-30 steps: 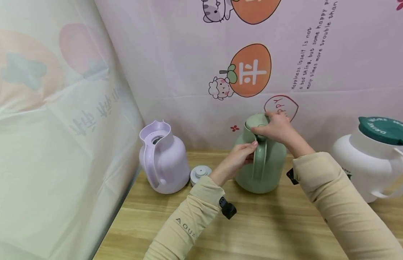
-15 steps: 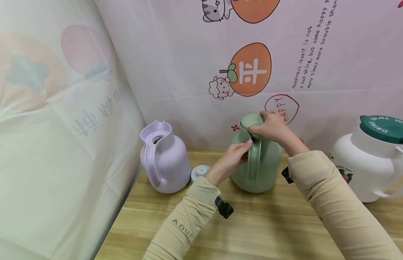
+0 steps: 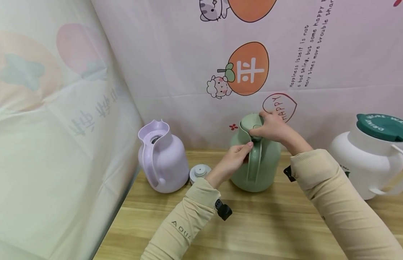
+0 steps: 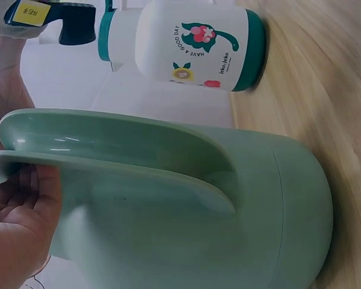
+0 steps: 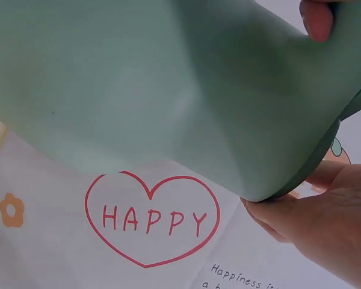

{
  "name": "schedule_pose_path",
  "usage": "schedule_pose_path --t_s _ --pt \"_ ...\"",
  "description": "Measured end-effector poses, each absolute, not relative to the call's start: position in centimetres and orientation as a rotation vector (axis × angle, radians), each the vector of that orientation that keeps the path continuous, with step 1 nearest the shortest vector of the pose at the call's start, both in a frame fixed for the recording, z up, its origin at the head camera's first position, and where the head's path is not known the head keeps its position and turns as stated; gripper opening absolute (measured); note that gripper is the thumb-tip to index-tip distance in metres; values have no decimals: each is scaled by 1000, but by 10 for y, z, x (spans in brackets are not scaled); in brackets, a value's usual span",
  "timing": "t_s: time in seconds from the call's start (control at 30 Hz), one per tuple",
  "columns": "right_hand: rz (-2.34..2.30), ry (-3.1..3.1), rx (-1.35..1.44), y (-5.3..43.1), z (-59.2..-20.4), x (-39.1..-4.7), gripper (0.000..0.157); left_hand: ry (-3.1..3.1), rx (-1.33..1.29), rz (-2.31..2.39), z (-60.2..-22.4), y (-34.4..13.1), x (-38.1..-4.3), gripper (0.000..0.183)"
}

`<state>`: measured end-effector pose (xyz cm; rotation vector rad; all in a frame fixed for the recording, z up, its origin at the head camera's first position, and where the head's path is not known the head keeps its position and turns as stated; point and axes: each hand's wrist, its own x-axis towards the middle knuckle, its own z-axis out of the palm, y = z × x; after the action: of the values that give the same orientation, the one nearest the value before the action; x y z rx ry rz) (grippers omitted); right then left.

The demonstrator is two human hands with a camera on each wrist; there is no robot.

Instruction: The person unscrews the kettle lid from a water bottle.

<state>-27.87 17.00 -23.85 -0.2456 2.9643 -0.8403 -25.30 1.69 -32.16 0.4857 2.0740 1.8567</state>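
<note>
A sage-green thermos jug [image 3: 269, 166] stands upright on the table near the wall, its handle [image 3: 254, 162] toward me. My left hand [image 3: 233, 159] grips the top of that handle, thumb up near the neck. In the left wrist view its curled fingers [image 4: 33, 186] are partly hidden inside the handle. Over the jug's mouth sits a green lid [image 3: 251, 121]. My right hand [image 3: 274, 126] spans this lid from above, thumb on the near side and fingers at the far rim. The right wrist view has the right hand [image 5: 331, 223] at the rim of the mouth.
A lilac jug [image 3: 169, 162] with an uncovered top stands at the left, a pale round stopper [image 3: 199, 171] beside it. To the right is a white jug [image 3: 360, 159] with a dark green lid [image 3: 383, 128]. A printed cloth [image 3: 175, 72] hangs close behind.
The green jug and both hands have shifted slightly left, mostly between the first two frames. Both hands keep their holds, and the lid still sits on the jug.
</note>
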Motion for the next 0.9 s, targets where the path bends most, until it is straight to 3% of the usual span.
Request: schedule_pose_path --t_s 0.57,0.9 --pt "-836 2898 -356 176 -238 -283 85 2105 573 1866 -321 20 -250 37" --pt "-870 2775 -432 188 -234 -288 85 2060 561 1882 -320 19 -250 42"
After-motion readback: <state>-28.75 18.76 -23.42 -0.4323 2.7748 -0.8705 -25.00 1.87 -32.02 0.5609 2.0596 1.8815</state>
